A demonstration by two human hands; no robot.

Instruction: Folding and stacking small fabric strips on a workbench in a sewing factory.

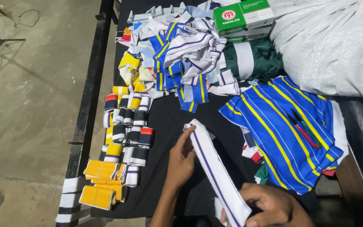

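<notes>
Both hands are on a long white band (215, 168) with a thin purple stripe down its middle, stretched flat and slanting across the black table (169, 126). The left hand (181, 159) pinches its upper part near the far end, fingers curled over the edge; the right hand (269, 206) grips the near end, thumb on top. At the table's far edge, green-and-white boxes (242, 19) sit stacked, rectangular, with a round red-and-white mark on the top one. Beside them lies folded dark green cloth (253, 61), with a big white sack (332, 46) to the right. Red and green snips (303, 128) rest on the blue, yellow-striped fabric (282, 130). Folded striped bands (124, 126) line the left.
</notes>
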